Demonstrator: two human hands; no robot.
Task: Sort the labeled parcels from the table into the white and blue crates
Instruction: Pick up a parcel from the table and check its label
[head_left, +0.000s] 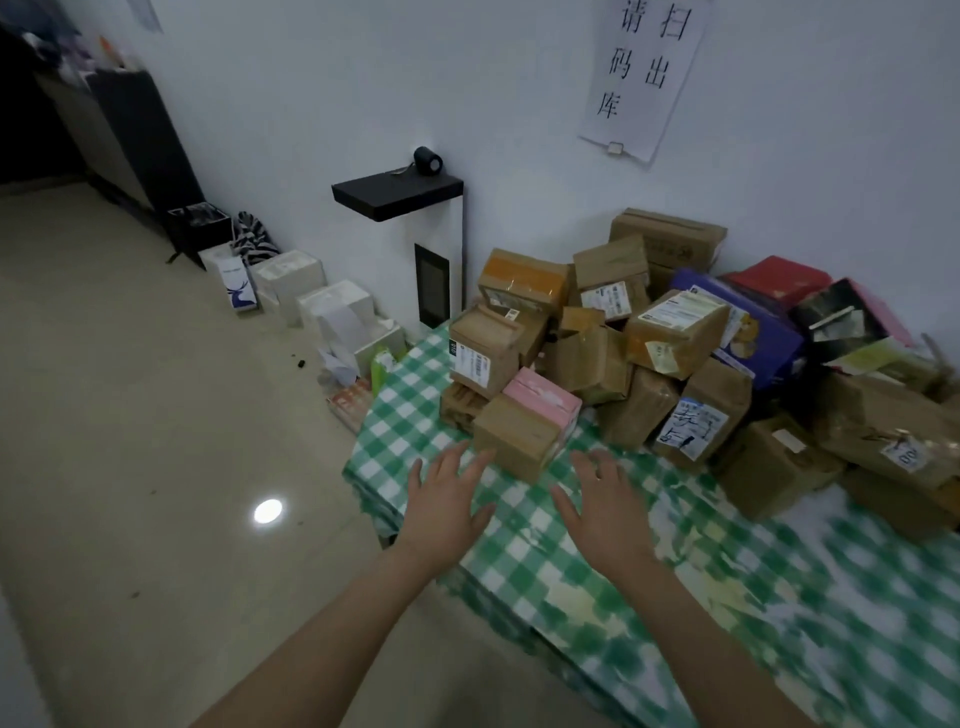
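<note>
Parcel pile (727, 353) cut off rightward; tablecloth (779, 597) blurred nearby.

Matt brown cardboard parcels (675, 332) with glossy tape, green-checked cloth tablecloth (649, 545), glossy polished floor (156, 441), paper sign (644, 73)

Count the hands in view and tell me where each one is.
2. The left hand hovers over the checked table's left edge; the right hand hovers beside it, further in. Both are open, flanking the nearest parcel, holding nothing.

The left grip (444, 501) reaches forward, palm down, fingers straight and spread, holding nothing. The right grip (605, 501), just to its right, mirrors that pose.
</note>
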